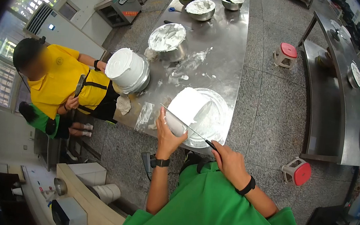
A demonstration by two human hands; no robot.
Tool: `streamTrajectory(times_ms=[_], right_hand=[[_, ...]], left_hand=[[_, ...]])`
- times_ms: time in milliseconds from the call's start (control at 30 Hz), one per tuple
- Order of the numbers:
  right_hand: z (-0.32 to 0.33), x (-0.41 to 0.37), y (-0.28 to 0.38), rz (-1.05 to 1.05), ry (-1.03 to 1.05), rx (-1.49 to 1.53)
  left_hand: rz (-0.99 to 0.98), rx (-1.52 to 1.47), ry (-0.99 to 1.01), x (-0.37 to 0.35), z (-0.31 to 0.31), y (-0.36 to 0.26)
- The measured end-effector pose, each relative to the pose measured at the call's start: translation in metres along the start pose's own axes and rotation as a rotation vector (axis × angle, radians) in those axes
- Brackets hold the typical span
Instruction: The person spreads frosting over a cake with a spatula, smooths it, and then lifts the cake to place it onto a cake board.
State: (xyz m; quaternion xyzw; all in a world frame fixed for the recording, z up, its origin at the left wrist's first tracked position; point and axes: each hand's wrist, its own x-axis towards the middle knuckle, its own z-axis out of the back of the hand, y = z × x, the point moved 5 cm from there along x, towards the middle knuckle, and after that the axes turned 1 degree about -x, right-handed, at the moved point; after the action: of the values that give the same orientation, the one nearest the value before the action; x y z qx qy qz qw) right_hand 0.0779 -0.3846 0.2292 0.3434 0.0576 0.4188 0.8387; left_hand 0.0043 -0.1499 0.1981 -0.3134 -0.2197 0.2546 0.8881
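Observation:
A white, cream-covered cylinder (187, 103) is at the near left part of a round, cream-smeared plate (217, 116) on the steel table. My left hand (169, 139) cups its smooth near end, fingers on the left side and thumb on the right. The black handle of a long thin spatula (186, 125) is in my closed right hand (231, 163). Its blade slants up and left across the cylinder, just above my left hand. Whether the blade touches the cream is hard to tell.
Steel bowls of white cream (168, 39) stand farther up the steel table (222, 50). At the left, a person in yellow (62, 74) holds a spatula beside another cream-covered cylinder (127, 68). Red-topped stools (288, 49) and a steel shelf (330, 96) are at the right.

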Motion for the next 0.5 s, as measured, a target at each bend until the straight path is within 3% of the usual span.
streamTrajectory(times_ms=[500], right_hand=[[0.009, 0.001, 0.008, -0.093, 0.036, 0.098]], left_hand=[[-0.076, -0.058, 0.050, -0.019, 0.005, 0.032]])
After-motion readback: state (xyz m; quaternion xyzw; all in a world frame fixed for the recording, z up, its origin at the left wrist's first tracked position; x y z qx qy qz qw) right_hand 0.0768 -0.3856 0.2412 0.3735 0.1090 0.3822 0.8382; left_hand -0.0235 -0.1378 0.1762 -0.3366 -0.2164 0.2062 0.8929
